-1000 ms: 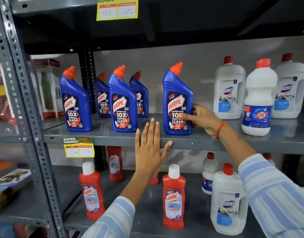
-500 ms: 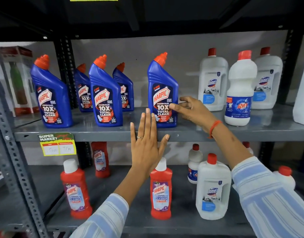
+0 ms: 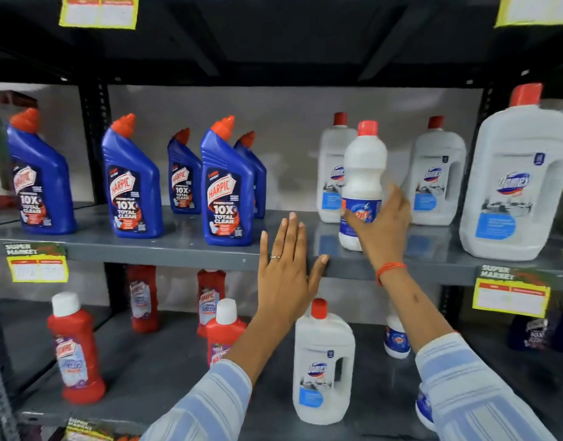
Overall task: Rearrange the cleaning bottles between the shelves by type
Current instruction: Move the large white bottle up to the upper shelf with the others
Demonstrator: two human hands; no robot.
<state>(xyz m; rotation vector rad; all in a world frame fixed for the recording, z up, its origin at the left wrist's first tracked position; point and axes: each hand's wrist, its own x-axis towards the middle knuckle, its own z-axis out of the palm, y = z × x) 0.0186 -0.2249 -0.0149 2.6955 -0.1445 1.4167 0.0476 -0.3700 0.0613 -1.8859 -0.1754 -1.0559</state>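
Note:
On the middle shelf [image 3: 178,249], several blue Harpic bottles [image 3: 226,192] stand at the left. White Domex bottles [image 3: 437,179] stand at the right, a large one [image 3: 515,192] among them. A white Rin bottle [image 3: 364,167] with a red cap stands between them near the shelf front. My right hand [image 3: 382,218] wraps around its lower part, thumb on the label and fingers behind. My left hand [image 3: 286,268] is flat with its fingers apart, resting against the shelf's front edge and holding nothing.
The lower shelf holds red Harpic bathroom cleaner bottles [image 3: 74,348], a white Domex bottle [image 3: 321,364] and a small Rin bottle [image 3: 396,340] behind my right arm. Yellow price tags [image 3: 38,265] hang on the shelf edges. A dark shelf runs overhead.
My right hand left the blue Harpic bottle and moved right onto the Rin bottle. The view shifted right. My left hand stayed on the shelf edge.

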